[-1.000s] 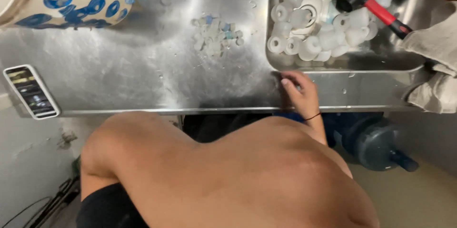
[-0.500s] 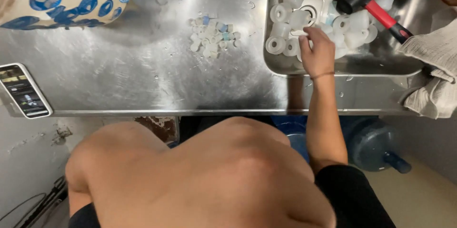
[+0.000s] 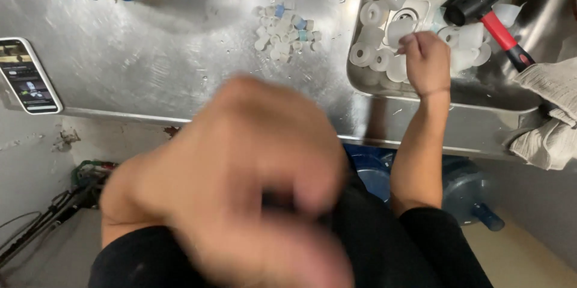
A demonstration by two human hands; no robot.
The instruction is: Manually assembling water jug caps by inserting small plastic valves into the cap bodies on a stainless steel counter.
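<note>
A workshop or utility washing area. A stainless steel counter with a sunken sink holds white plastic caps and a rubber mallet; water jugs stand below.

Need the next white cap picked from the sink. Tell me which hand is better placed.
Right, probably. The right hand is already down in the sink, fingers on the white caps beside the red-handled mallet. The left hand is a blur close to the camera, away from the sink.
</note>
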